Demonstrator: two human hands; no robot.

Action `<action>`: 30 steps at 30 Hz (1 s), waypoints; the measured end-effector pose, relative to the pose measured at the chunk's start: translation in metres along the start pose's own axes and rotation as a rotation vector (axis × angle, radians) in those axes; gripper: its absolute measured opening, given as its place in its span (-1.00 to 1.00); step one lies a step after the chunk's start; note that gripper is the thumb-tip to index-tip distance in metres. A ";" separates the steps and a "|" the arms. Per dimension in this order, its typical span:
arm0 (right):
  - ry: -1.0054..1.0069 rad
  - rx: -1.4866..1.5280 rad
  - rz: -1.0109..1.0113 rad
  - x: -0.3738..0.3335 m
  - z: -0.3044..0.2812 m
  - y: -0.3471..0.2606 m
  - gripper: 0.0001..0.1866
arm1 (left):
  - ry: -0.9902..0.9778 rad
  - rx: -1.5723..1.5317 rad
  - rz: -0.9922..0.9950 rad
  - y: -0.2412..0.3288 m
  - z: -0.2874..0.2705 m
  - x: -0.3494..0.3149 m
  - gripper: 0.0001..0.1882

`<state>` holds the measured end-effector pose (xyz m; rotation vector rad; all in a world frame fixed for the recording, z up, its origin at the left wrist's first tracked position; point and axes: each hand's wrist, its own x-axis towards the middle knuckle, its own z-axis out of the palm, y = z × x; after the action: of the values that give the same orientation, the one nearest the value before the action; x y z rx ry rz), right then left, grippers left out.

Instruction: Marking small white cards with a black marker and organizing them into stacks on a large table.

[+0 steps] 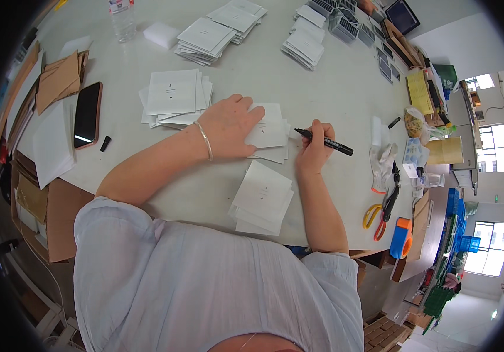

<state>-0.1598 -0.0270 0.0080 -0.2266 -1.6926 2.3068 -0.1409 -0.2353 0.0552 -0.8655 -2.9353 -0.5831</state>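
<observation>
My left hand [235,128], with a silver bangle at its wrist, lies with fingers spread over a small stack of square white cards [274,125], pressing on its left side. In my right hand [315,154] is a black marker [339,146], its bare tip pointing left, just right of that stack and apart from the cards. A fanned pile of printed white cards [262,190] sits closer to my body, between my forearms. Beyond my left wrist stands a thicker pile of similar cards [171,94].
Farther off are more card stacks [206,38] and a bottle [122,22]. A phone [88,114] and a small black cap [105,144] lie left. On the right are gloves [382,167], orange-handled cutters [388,205], an orange-and-blue tape dispenser [401,237] and dark-slatted boxes [346,26].
</observation>
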 end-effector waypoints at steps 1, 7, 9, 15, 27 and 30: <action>0.018 0.010 -0.001 0.001 0.000 0.000 -0.71 | -0.001 0.000 0.002 0.002 -0.006 -0.002 -0.48; -0.167 -0.155 0.043 -0.002 0.007 0.001 -0.70 | -0.247 -0.193 0.382 0.025 -0.007 -0.022 -0.48; -0.212 -0.204 0.046 0.000 0.002 0.007 -0.71 | -0.359 -0.251 0.471 0.033 -0.009 -0.026 -0.48; -0.337 -0.427 -0.112 0.000 0.007 0.012 -0.73 | -0.292 -0.309 0.094 0.013 0.004 0.000 -0.45; -0.363 -0.565 -0.257 0.000 0.012 0.021 -0.76 | 0.119 -0.052 0.131 -0.002 0.046 0.005 -0.43; -0.366 -0.591 -0.243 0.000 0.014 0.020 -0.76 | 0.118 -0.043 0.126 -0.001 0.045 0.005 -0.43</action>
<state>-0.1657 -0.0453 -0.0070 0.2952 -2.3995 1.6975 -0.1419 -0.2176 0.0131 -0.9762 -2.7490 -0.6670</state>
